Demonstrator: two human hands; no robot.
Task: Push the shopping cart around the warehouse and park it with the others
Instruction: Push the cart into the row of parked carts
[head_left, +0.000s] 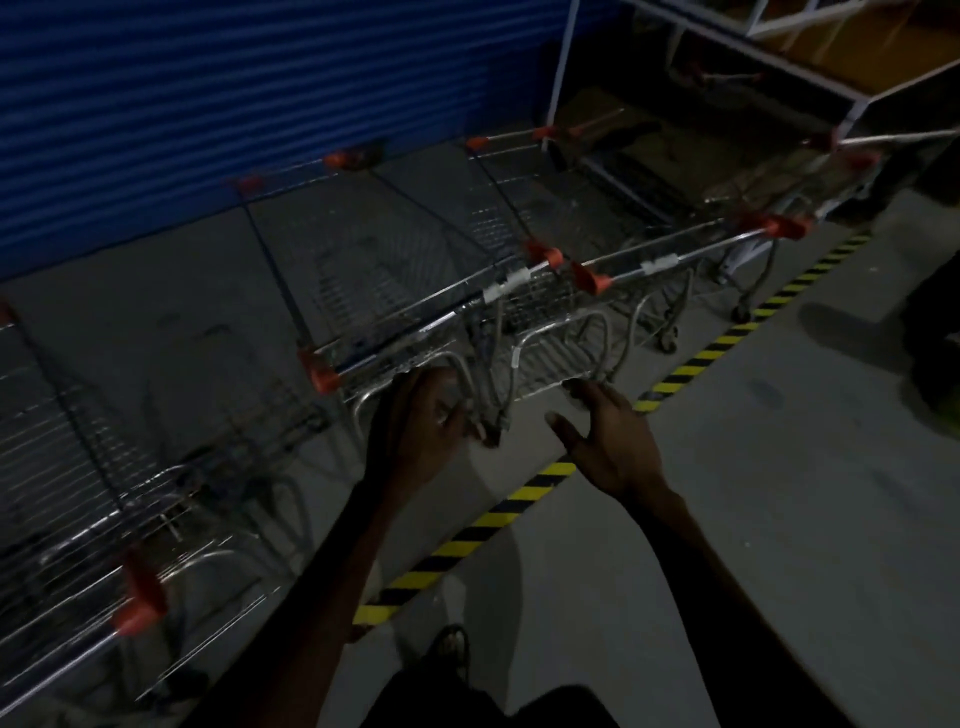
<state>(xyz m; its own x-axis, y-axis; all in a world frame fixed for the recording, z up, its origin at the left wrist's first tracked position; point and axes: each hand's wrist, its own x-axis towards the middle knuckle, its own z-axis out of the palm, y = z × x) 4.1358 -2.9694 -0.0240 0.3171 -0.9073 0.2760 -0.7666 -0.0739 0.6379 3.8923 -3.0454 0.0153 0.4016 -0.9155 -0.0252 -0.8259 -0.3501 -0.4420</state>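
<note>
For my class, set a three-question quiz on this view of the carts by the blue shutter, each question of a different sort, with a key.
1. True or false: the right hand grips a cart handle.
2. Multiple choice: the striped floor tape is A) red and white, B) yellow and black, C) plain blue.
3. Fill in: the left hand touches the metal frame of the nearest cart, which stands in a row facing the ______ shutter.

Key: 1 false, its fingers are spread and hold nothing; 2 B; 3 blue.
</note>
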